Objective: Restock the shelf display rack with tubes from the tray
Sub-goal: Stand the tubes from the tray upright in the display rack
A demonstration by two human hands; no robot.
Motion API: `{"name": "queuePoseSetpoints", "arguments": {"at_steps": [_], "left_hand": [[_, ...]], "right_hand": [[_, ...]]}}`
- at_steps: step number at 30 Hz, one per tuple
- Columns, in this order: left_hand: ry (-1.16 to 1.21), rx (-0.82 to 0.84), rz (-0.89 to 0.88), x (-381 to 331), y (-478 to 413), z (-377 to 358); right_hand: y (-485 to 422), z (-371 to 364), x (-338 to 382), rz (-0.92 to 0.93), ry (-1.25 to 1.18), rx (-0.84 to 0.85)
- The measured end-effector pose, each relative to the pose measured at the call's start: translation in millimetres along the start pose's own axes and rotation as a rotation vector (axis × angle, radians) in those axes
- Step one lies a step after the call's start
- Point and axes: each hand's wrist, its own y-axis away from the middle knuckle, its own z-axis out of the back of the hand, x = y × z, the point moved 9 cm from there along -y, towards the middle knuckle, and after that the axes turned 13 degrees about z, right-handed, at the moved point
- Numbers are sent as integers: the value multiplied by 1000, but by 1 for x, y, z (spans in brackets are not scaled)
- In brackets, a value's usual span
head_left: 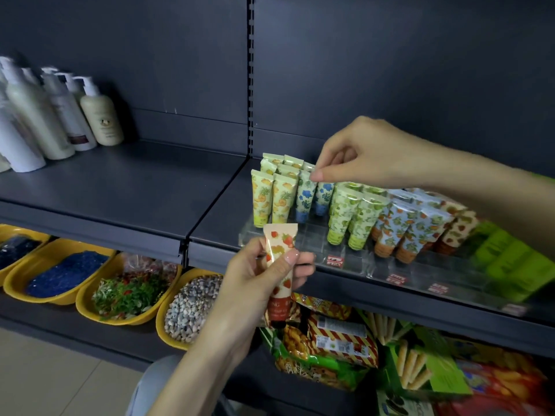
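Left hand [258,283] held the strawberry-print tube [280,265] upright in a closed grip, thumb across its front, just in front of the near edge of the shelf [126,187]. My right hand [354,154] reached over the clear acrylic display rack [315,235], thumb and forefinger pinched together at the top of a blue-flower tube [305,195] in the second column; whether I gripped its crimp or only touched it, I could not tell. Pineapple tubes [271,199] stood to the left, green-leaf tubes [350,217] to the right. No tray was in view. I judged myself mid-restock, tidying a row. Next, the strawberry tube needed an open slot, set cap down.
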Motion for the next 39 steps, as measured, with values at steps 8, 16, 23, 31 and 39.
{"name": "queuePoseSetpoints", "arguments": {"at_steps": [8, 16, 23, 31, 39], "left_hand": [[-90, 145, 5, 16, -1, -82], [-113, 294, 19, 35, 1, -159], [-190, 340, 34, 49, 3, -191], [-233, 311, 1, 49, -3, -190], [-507, 223, -180, 42, -17, -175]], "right_hand": [[73, 2, -1, 14, -322, 93], [134, 22, -32, -88, -420, 71], [172, 50, -57, -164, -403, -13], [182, 53, -67, -147, -410, -35], [180, 45, -78, -209, -251, 76]]}}
